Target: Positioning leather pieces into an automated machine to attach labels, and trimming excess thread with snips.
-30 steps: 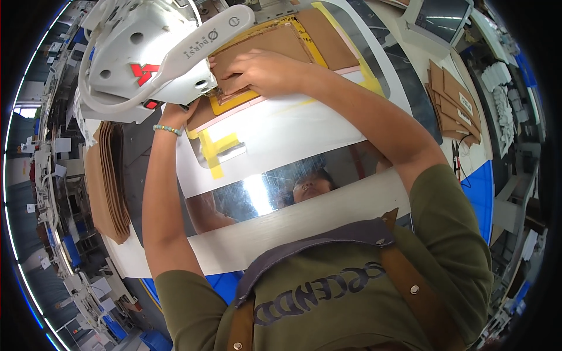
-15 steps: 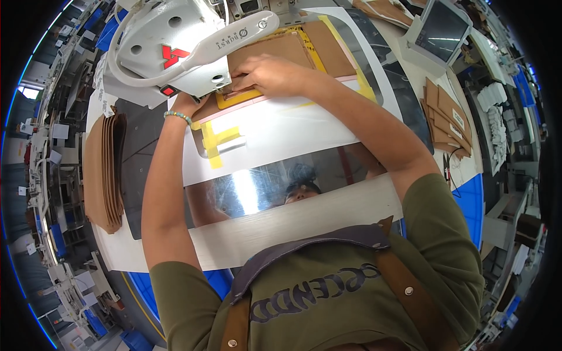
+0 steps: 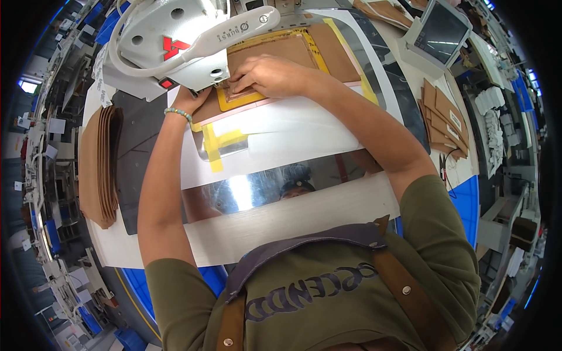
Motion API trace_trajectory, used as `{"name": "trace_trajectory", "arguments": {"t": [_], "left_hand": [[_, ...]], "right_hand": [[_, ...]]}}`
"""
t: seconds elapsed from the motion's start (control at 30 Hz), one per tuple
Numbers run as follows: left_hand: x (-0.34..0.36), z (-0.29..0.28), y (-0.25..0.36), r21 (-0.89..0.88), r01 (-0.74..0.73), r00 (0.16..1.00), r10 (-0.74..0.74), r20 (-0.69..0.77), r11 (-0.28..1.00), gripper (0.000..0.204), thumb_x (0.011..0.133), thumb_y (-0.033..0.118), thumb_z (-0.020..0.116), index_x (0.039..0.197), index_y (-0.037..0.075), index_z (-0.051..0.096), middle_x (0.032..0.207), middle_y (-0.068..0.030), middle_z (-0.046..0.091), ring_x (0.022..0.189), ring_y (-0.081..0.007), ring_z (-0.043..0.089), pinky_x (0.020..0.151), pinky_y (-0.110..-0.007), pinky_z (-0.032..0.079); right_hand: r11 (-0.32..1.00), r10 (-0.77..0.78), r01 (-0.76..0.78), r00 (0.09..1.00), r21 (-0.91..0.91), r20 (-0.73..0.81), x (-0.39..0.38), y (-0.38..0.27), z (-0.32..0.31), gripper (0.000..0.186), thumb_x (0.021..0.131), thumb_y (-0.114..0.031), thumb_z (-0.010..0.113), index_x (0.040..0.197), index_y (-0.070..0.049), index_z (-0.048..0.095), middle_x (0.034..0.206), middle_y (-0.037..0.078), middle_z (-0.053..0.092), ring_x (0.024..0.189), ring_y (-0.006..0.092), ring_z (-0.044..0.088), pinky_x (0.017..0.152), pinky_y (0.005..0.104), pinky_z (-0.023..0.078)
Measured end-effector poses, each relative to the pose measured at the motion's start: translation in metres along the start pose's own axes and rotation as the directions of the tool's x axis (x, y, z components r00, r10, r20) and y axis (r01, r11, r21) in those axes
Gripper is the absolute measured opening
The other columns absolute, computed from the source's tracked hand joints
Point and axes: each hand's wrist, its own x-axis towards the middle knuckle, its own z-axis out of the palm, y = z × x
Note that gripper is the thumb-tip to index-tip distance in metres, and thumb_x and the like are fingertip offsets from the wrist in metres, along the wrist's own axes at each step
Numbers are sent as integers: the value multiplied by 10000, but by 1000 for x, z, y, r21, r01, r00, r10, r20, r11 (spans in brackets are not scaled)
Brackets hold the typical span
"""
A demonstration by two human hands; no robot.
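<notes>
A sewing machine head (image 3: 175,44), white with a pale arm-shaped cover, overhangs a work template. In the template, a brown panel (image 3: 281,52) lies within a yellow-edged frame (image 3: 234,105), with another brown piece (image 3: 339,52) to its right. My right hand (image 3: 272,76) rests over the frame's near left part, fingers slightly bent and apart, tips touching the brown material beside the machine head. At the machine's lower edge is my left hand (image 3: 190,100), wearing a beaded bracelet (image 3: 178,113). The machine hides its fingers, so what they touch cannot be seen.
A standing stack of brown pieces (image 3: 99,167) is at the left. On the right lie labelled brown pieces (image 3: 443,117), near a screen (image 3: 436,32). Yellow tape (image 3: 216,146) marks the template's near corner. A shiny reflective strip (image 3: 257,190) lies closer to me.
The template and yellow-edged frame have shifted slightly right and toward me relative to the machine. Both hands stay at nearly the same places. The whole view has moved a little.
</notes>
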Motion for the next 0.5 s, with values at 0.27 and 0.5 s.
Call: {"name": "trace_trajectory", "arguments": {"t": [0.27, 0.5], "left_hand": [[-9, 2, 38, -180, -54, 992, 32, -125, 982, 409, 1009, 165, 688, 1365, -36, 656, 1336, -231, 732, 1289, -375, 670, 1081, -433, 514], [-33, -17, 65, -179, 82, 970, -120, -212, 980, 327, 1008, 86, 613, 1281, -81, 683, 1292, -261, 743, 1231, -417, 700, 1045, -434, 532]], "right_hand": [[985, 45, -50, 998, 168, 37, -4, -2, -8, 363, 978, -24, 619, 1282, -98, 803, 1401, 60, 726, 1323, 278, 621, 1169, 451, 477], [993, 36, -46, 996, -112, -86, -9, -1, 9, 399, 1012, -68, 574, 1364, -113, 757, 1478, 21, 690, 1368, 272, 582, 1191, 455, 444]]}}
